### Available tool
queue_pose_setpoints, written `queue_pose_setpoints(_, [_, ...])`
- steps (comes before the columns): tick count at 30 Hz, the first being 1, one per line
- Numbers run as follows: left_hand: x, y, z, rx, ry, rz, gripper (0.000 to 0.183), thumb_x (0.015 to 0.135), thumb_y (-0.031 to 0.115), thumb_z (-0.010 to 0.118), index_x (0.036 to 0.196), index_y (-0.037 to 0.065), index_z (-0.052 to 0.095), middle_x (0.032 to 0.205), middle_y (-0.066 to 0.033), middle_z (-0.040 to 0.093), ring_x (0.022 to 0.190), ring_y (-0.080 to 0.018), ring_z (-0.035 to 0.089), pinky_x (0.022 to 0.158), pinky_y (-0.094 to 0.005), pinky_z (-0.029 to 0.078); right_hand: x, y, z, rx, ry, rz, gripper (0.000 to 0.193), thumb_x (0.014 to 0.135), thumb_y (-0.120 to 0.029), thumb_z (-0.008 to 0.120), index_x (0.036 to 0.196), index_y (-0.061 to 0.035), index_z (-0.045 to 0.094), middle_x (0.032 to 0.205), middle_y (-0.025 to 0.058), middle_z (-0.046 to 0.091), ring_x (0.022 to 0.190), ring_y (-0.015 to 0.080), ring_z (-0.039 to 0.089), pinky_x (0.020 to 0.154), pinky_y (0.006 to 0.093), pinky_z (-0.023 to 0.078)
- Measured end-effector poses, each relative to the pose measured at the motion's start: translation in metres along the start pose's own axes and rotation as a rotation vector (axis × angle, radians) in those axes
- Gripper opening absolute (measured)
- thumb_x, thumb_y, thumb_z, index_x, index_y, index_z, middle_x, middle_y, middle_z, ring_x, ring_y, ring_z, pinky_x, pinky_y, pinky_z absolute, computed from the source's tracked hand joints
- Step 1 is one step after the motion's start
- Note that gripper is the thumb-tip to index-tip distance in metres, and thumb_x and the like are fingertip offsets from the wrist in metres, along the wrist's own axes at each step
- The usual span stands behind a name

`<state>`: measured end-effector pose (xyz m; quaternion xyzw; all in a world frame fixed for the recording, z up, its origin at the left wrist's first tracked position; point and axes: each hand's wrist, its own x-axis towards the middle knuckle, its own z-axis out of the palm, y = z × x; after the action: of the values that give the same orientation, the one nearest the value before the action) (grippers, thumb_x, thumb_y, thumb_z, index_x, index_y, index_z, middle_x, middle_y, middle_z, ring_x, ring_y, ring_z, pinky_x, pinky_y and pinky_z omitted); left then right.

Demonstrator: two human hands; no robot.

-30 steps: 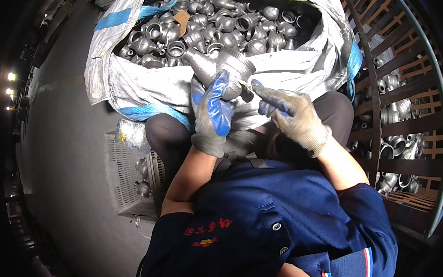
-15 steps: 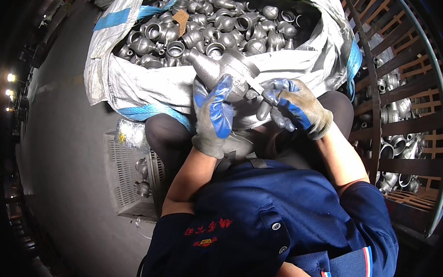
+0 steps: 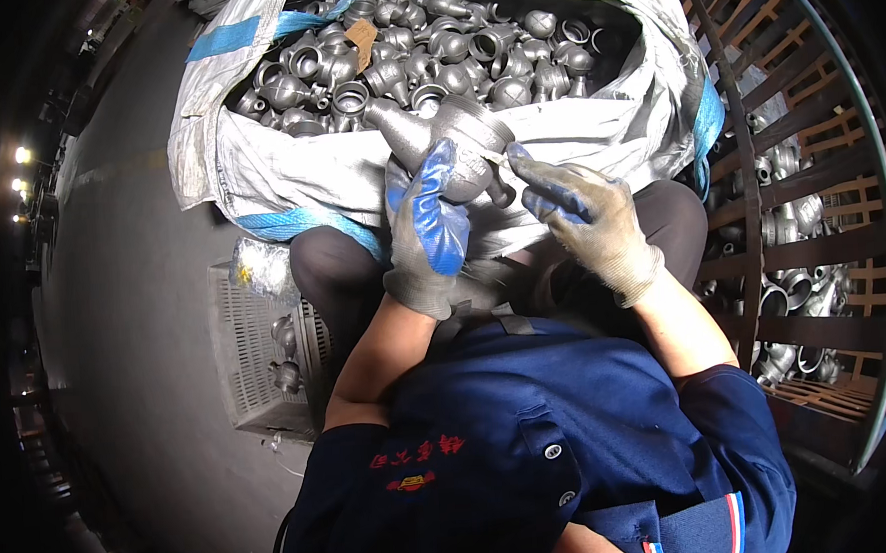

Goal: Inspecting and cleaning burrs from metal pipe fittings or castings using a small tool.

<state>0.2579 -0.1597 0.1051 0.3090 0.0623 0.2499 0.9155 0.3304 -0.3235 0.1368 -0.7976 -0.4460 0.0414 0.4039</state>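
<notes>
In front of the bag, my gloved left hand (image 3: 428, 217) is closed round a grey cast-metal valve body (image 3: 456, 146). Its narrow neck points to the upper left, and its wide ribbed mouth faces the upper right. My right hand (image 3: 585, 214), in a grey glove with blue-coated fingers, is closed on a slim pale tool (image 3: 495, 158). Only the tip of that tool shows, against the casting's side near the mouth. Fingers cover the rest, so its exact kind cannot be made out.
A white woven bulk bag (image 3: 287, 174) ahead holds many similar castings (image 3: 451, 46) and a piece of brown cardboard (image 3: 361, 35). On the right stands a slatted cage (image 3: 760, 210) with more metal parts. A grey plastic crate (image 3: 252, 357) sits on the floor at left.
My right hand has turned and shifted slightly, its back now facing up, and less of the slim tool shows. The casting has tilted a little in my left hand.
</notes>
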Motion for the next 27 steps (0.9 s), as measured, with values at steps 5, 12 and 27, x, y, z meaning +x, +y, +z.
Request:
queue_pose_setpoints(5, [-0.004, 0.0, 0.001, 0.038, 0.041, 0.075, 0.033, 0.088, 0.006, 0.05, 0.12, 0.003, 0.042, 0.105, -0.0131, 0.056, 0.094, -0.0222, 0.061, 0.08, -0.033, 0.053, -0.005, -0.007, 0.003, -0.229, 0.053, -0.069, 0.046, 0.071, -0.006, 0.064, 0.116, -0.0159, 0.058, 0.085, 0.01, 0.059, 0.075, 0.0311, 0.061, 0.066, 0.039, 0.051])
queue_pose_setpoints(12, [-0.006, 0.001, 0.002, 0.015, 0.048, 0.031, 0.037, 0.088, 0.006, 0.051, 0.122, 0.004, 0.039, 0.104, -0.0136, 0.056, 0.09, -0.0225, 0.063, 0.075, -0.0331, 0.055, -0.002, -0.005, -0.006, 0.027, -0.04, 0.058, 0.032, 0.078, -0.005, 0.062, 0.11, -0.0083, 0.063, 0.091, 0.0115, 0.064, 0.078, 0.0206, 0.064, 0.071, 0.031, 0.05])
queue_pose_setpoints(27, [-0.002, 0.003, 0.001, 0.016, -0.017, 0.001, 0.034, 0.088, 0.005, 0.05, 0.12, 0.003, 0.04, 0.103, -0.0146, 0.057, 0.09, -0.0235, 0.063, 0.076, -0.0345, 0.055, -0.002, -0.006, -0.009, 0.078, -0.037, 0.048, 0.03, 0.083, -0.01, 0.062, 0.113, -0.0057, 0.061, 0.089, 0.0096, 0.065, 0.08, 0.0134, 0.061, 0.072, 0.0275, 0.048])
